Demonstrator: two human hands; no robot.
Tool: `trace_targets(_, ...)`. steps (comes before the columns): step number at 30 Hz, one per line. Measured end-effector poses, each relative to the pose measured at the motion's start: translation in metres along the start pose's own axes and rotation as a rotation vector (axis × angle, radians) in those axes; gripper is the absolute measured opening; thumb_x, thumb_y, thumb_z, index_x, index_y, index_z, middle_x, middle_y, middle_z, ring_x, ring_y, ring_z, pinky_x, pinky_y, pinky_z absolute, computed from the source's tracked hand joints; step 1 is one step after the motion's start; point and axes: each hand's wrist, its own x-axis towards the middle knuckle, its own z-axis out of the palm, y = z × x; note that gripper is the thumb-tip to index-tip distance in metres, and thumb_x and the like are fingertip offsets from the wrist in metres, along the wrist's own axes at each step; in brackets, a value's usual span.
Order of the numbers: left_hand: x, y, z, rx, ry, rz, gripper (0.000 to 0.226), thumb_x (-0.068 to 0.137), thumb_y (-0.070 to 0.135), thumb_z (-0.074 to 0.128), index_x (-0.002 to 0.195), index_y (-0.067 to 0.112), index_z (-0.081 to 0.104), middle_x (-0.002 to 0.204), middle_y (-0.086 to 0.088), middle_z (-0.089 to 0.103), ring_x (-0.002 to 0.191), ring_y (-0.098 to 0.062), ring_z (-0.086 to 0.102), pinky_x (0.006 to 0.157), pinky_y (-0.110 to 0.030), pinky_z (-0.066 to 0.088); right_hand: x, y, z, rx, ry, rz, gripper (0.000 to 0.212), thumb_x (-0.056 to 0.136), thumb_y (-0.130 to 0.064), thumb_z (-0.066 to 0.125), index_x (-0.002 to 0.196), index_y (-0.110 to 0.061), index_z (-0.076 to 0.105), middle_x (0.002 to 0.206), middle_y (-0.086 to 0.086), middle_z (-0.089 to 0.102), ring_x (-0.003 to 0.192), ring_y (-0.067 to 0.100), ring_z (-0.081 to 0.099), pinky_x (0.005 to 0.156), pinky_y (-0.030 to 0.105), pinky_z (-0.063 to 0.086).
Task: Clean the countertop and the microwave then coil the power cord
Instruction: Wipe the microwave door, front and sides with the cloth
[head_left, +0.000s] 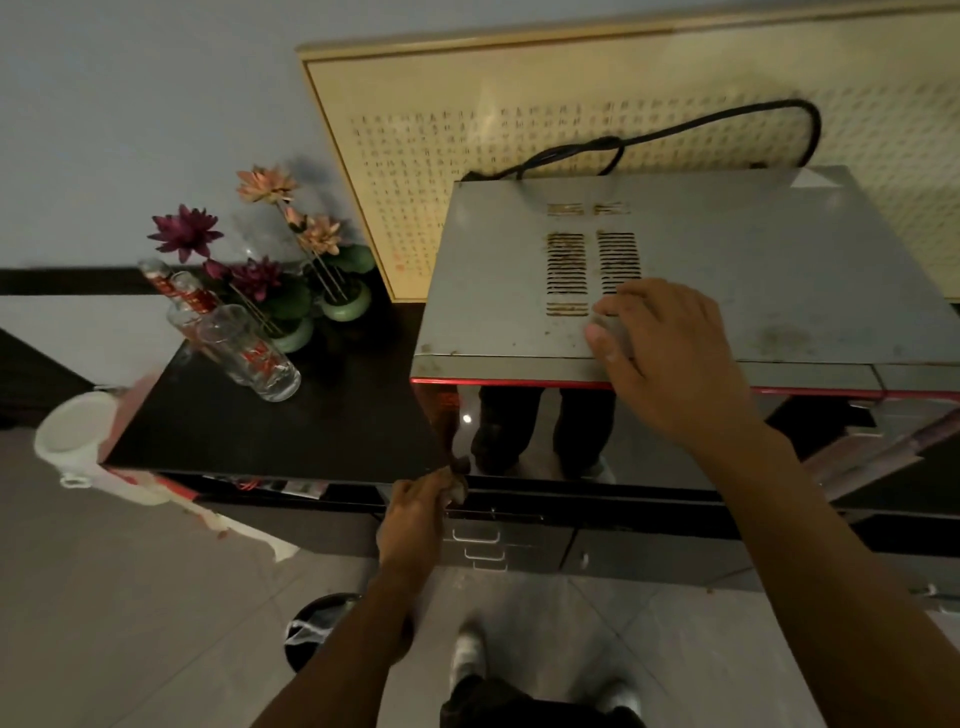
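Microwave (727, 270) sat on the black countertop (270, 415), long axis left-right, glossy door facing the person, front edge near the counter's front edge. Power cord (675, 132) looped up behind its rear edge, against the framed calligraphy (415, 156). Right hand (670, 358) lay on the microwave top by the vent slots (592, 270), fingers curled over a small pale wad. Left hand (421, 512) gripped the counter's front edge below the microwave's left corner. Open counter to the left, up to the glass bottles (249, 353) and flower pots (311, 306).

Both forearms are bare, with no sleeves, watch or rings showing on the left hand (415, 512) or the right hand (670, 358). Near the bottom edge appear dark trousers (498, 701) and pale, whitish shoes (467, 654), one each side.
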Motion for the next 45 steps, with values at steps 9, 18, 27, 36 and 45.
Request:
trace_targets(9, 0.05, -0.013, -0.032, 0.007, 0.063, -0.093, 0.029, 0.097, 0.016, 0.063, 0.126, 0.02, 0.062, 0.123, -0.005, 0.064, 0.12, -0.026, 0.05, 0.097, -0.045, 0.051, -0.007, -0.003, -0.003, -0.086, 0.015, 0.009, 0.048, 0.103, -0.05, 0.031, 0.118, -0.016, 0.061, 0.125, 0.008, 0.058, 0.118, 0.028, 0.052, 0.106, 0.044, 0.036)
trace_targets(18, 0.033, -0.013, -0.015, -0.038, -0.016, 0.08, 0.023, 0.099, 0.018, 0.061, 0.12, 0.027, 0.065, 0.112, 0.004, 0.061, 0.102, -0.009, 0.046, 0.083, -0.027, 0.048, -0.008, -0.006, -0.001, -0.129, -0.029, 0.022, 0.053, 0.102, -0.055, 0.027, 0.121, -0.017, 0.058, 0.128, 0.006, 0.056, 0.121, 0.027, 0.051, 0.108, 0.044, 0.035)
trace_targets(27, 0.022, -0.016, -0.009, -0.042, -0.07, 0.088, 0.025, 0.099, 0.023, 0.061, 0.122, 0.032, 0.063, 0.114, 0.005, 0.06, 0.098, -0.005, 0.049, 0.079, -0.016, 0.038, -0.009, -0.007, -0.001, -0.139, -0.029, 0.031, 0.05, 0.101, -0.054, 0.031, 0.121, -0.017, 0.059, 0.128, 0.005, 0.056, 0.119, 0.026, 0.052, 0.107, 0.043, 0.035)
trace_targets(36, 0.081, -0.019, -0.032, -0.075, 0.004, -0.032, 0.013, 0.099, 0.025, 0.059, 0.11, 0.031, 0.06, 0.104, 0.007, 0.064, 0.106, -0.016, 0.056, 0.087, -0.035, 0.052, -0.007, -0.009, 0.001, -0.149, -0.053, 0.087, 0.049, 0.1, -0.057, 0.028, 0.122, -0.022, 0.056, 0.131, 0.003, 0.053, 0.122, 0.024, 0.05, 0.109, 0.043, 0.035)
trace_targets(45, 0.062, -0.029, -0.033, -0.074, -0.103, 0.138, 0.02, 0.097, 0.023, 0.065, 0.115, 0.031, 0.069, 0.094, 0.018, 0.069, 0.089, -0.008, 0.06, 0.086, -0.028, 0.051, -0.006, -0.016, 0.004, -0.155, 0.026, 0.106, 0.039, 0.1, -0.05, 0.04, 0.117, -0.021, 0.059, 0.125, 0.002, 0.056, 0.113, 0.022, 0.053, 0.101, 0.043, 0.039)
